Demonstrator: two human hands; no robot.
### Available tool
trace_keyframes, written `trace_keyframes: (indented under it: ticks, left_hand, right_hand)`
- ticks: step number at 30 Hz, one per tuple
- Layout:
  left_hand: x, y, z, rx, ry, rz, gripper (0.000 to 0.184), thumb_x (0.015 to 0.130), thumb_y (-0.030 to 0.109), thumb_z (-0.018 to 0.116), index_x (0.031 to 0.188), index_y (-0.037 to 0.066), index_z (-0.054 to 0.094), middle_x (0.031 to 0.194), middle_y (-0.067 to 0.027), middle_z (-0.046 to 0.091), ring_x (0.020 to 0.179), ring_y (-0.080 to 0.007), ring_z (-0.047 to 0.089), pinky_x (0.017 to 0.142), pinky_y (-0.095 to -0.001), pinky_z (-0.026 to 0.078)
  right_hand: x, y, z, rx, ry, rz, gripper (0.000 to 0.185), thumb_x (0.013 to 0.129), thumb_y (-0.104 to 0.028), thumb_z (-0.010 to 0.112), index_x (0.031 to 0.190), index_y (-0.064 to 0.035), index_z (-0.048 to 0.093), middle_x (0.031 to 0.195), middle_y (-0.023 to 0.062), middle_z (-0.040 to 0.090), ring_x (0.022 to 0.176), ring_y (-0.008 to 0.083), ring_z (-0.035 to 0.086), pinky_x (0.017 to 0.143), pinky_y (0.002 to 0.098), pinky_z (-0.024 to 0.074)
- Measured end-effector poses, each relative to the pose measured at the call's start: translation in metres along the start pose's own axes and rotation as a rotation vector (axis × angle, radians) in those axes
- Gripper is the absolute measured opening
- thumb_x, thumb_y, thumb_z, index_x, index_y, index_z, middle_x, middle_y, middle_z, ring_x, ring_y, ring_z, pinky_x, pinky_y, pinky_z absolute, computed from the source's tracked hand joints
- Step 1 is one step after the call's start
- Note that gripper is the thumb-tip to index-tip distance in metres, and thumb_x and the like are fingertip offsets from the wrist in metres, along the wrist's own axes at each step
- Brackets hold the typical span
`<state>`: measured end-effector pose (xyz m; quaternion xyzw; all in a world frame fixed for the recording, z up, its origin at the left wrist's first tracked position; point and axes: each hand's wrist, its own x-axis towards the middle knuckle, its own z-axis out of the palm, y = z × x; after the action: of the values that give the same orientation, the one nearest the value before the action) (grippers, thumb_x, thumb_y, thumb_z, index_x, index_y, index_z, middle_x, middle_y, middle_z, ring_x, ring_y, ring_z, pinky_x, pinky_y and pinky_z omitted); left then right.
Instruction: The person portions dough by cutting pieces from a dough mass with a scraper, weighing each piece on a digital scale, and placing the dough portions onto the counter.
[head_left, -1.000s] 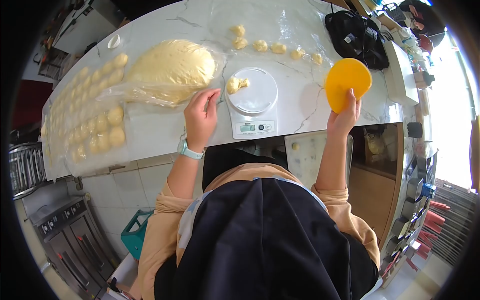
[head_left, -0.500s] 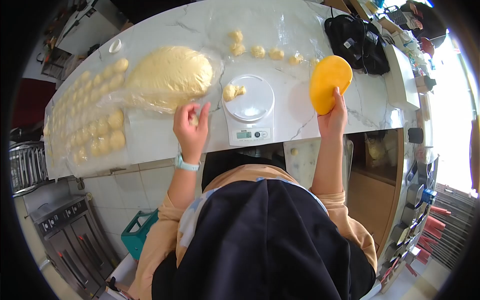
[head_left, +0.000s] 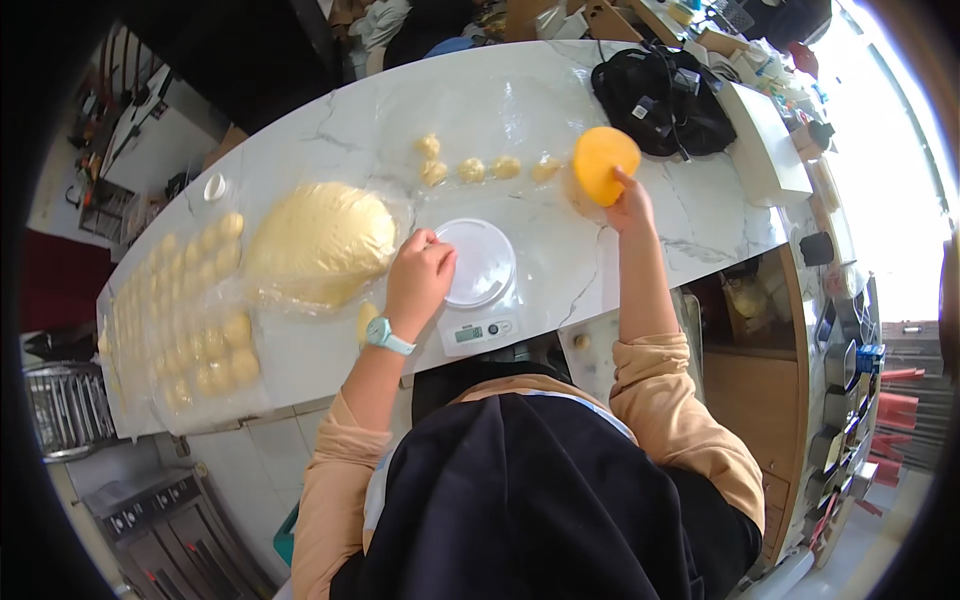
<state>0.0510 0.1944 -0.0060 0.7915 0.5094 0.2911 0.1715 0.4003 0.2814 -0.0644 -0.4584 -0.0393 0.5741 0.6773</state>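
Note:
My left hand is closed at the left edge of the round pan of a white kitchen scale. Its fingers hide that side of the pan, and whatever is in them cannot be seen. A pale yellow piece of dough lies near my left wrist. My right hand grips a yellow dough scraper above the far right part of the table. A large mound of dough under plastic film sits left of the scale. Beyond the scale, several small dough pieces form a row on plastic film.
Rows of dough balls under film cover the left end of the marble table. A black bag and a white box stand at the far right. A small white cup-like item lies at the back left.
My left hand has moved right to the scale's pan and closed, covering where a dough piece lay. My right hand has carried the scraper towards the row of dough pieces. The view has shifted.

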Motion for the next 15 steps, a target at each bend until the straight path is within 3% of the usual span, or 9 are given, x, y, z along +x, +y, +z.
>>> trace_keyframes:
  ticks: [1,3,4,5,8,10,12,15]
  left_hand:
    - [0.004,0.003,-0.003,-0.024,0.013,-0.004,0.016,0.081,0.009,0.065,0.095,0.005,0.069,0.095,-0.0115,0.059,0.074,-0.0247,0.061,0.066,-0.0344,0.049]
    - [0.018,0.023,-0.01,-0.203,-0.004,-0.008,0.015,0.08,0.007,0.066,0.094,0.004,0.068,0.098,-0.0119,0.059,0.078,-0.0226,0.062,0.066,-0.0334,0.05]
    - [0.03,0.039,-0.015,-0.292,-0.011,-0.017,0.015,0.079,0.005,0.066,0.094,0.003,0.068,0.099,-0.0121,0.059,0.08,-0.0215,0.063,0.066,-0.0329,0.05]
    - [0.045,0.059,-0.017,-0.307,0.017,0.101,0.016,0.078,0.002,0.066,0.093,0.001,0.067,0.104,-0.0125,0.059,0.081,-0.02,0.064,0.065,-0.0306,0.05]
    - [0.091,0.077,0.027,-0.559,-0.26,0.202,0.02,0.08,0.006,0.066,0.099,0.001,0.066,0.099,-0.0136,0.062,0.081,-0.0214,0.065,0.067,-0.0307,0.051]
    - [0.134,0.082,0.058,-0.407,-0.463,0.204,0.025,0.08,0.009,0.066,0.103,0.0,0.063,0.09,-0.0155,0.065,0.085,-0.0247,0.065,0.068,-0.0331,0.051]
    - [0.179,0.068,0.108,-0.453,-0.14,0.36,0.024,0.085,0.016,0.06,0.104,0.001,0.062,0.082,-0.0152,0.066,0.085,-0.0297,0.064,0.072,-0.038,0.051]
    - [0.239,0.042,0.155,-0.159,-0.035,0.315,0.026,0.087,0.018,0.052,0.104,0.003,0.063,0.086,-0.0152,0.067,0.082,-0.0341,0.063,0.075,-0.0397,0.049]
  right_hand:
    - [0.004,0.002,0.0,-0.051,0.005,0.026,0.033,0.091,-0.013,0.056,0.119,0.004,0.05,0.113,0.0138,0.059,0.106,0.0258,0.059,0.092,0.0374,0.0484]
    - [-0.002,-0.005,0.014,-0.109,0.052,0.008,0.028,0.09,-0.01,0.057,0.114,0.0046,0.053,0.107,0.013,0.062,0.101,0.0238,0.061,0.089,0.0331,0.0502]
    - [-0.004,-0.016,0.029,-0.081,-0.024,-0.059,0.028,0.09,-0.01,0.058,0.113,0.0045,0.054,0.106,0.0125,0.062,0.101,0.0233,0.062,0.089,0.0328,0.0502]
    - [-0.006,-0.024,0.039,-0.057,-0.095,-0.121,0.027,0.09,-0.01,0.058,0.112,0.0044,0.055,0.105,0.0121,0.063,0.1,0.0228,0.062,0.088,0.0326,0.0503]
    - [-0.007,-0.046,0.075,-0.072,-0.237,-0.169,0.027,0.089,-0.01,0.06,0.109,0.0064,0.056,0.102,0.0125,0.063,0.094,0.0217,0.063,0.083,0.0311,0.0508]
    - [-0.007,-0.057,0.1,-0.099,-0.288,-0.184,0.027,0.089,-0.012,0.062,0.107,0.0071,0.057,0.098,0.0119,0.063,0.089,0.0201,0.063,0.079,0.03,0.0509]
    - [-0.009,-0.063,0.107,-0.107,-0.31,-0.177,0.027,0.089,-0.013,0.061,0.107,0.0069,0.056,0.099,0.012,0.063,0.091,0.0201,0.063,0.08,0.0293,0.0506]
    - [-0.018,-0.068,0.1,-0.069,-0.306,-0.118,0.027,0.09,-0.013,0.06,0.108,0.0064,0.055,0.102,0.0121,0.062,0.095,0.0203,0.062,0.083,0.0295,0.05]
